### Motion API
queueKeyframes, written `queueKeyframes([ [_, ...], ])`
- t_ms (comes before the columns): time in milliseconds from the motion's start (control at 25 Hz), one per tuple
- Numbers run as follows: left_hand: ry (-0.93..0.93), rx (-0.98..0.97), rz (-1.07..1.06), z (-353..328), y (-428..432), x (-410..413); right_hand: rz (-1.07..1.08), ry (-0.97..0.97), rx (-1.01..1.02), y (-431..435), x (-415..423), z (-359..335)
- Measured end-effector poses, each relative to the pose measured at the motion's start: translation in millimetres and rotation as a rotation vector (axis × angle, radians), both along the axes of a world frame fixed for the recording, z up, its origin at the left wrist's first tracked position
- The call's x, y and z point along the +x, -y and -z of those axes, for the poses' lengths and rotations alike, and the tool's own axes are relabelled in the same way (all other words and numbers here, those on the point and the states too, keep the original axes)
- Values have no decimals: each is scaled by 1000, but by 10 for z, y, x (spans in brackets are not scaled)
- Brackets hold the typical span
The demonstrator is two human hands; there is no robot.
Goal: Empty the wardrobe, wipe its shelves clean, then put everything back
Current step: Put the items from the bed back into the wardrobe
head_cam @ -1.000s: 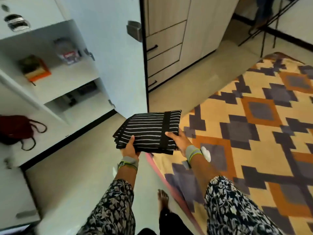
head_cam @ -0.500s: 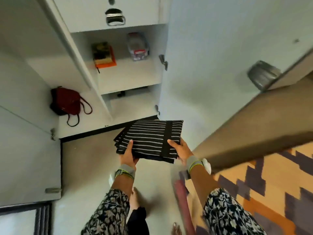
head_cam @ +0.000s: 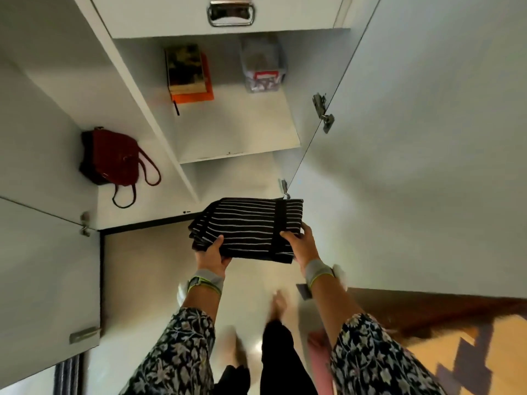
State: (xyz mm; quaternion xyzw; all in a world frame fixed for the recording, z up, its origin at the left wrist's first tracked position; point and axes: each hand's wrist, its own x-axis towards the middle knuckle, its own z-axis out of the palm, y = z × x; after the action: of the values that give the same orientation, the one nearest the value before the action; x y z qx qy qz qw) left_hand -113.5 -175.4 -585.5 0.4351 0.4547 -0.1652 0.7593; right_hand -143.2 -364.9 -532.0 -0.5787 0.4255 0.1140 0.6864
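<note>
Folded striped cloth held before the open wardrobe.
At mid-frame the left hand and right hand each have a closed grip on the cloth's near edge, thumbs on top. Its long axis runs across the frame, and the bare lower shelf lies just beyond it, equally near both hands. Books and a clear packet sit on the shelf above, a red bag in the left compartment. Pale floor below, patterned rug at lower right.

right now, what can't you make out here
- Fingers of the left hand and right hand: head view, hidden under the folded striped cloth.
- The drawer: head view, cut off by the top edge.
- Label on the clear packet: head view, too small to read.
- The foot: head view, motion-blurred.
</note>
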Motion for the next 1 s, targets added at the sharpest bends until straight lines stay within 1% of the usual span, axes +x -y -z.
queueKeyframes([
  [240,-50,-22,-47,603,203,730,-6,-129,12,193,923,635],
  [360,-61,-5,-45,1239,274,1103,6,-188,1,243,1330,1291],
  [440,-67,1,-40,1658,302,1305,30,-187,11,236,1563,1741],
  [640,-51,4,-114,2726,346,1767,69,-147,-3,198,2025,2893],
  [760,-29,9,-93,3401,343,2029,103,-148,-9,171,2285,3601],
  [880,-1,15,-58,3940,320,2320,113,-158,-48,169,2547,4128],
  [1000,42,38,-14,4482,294,2618,66,-97,-90,176,2785,4631],
])
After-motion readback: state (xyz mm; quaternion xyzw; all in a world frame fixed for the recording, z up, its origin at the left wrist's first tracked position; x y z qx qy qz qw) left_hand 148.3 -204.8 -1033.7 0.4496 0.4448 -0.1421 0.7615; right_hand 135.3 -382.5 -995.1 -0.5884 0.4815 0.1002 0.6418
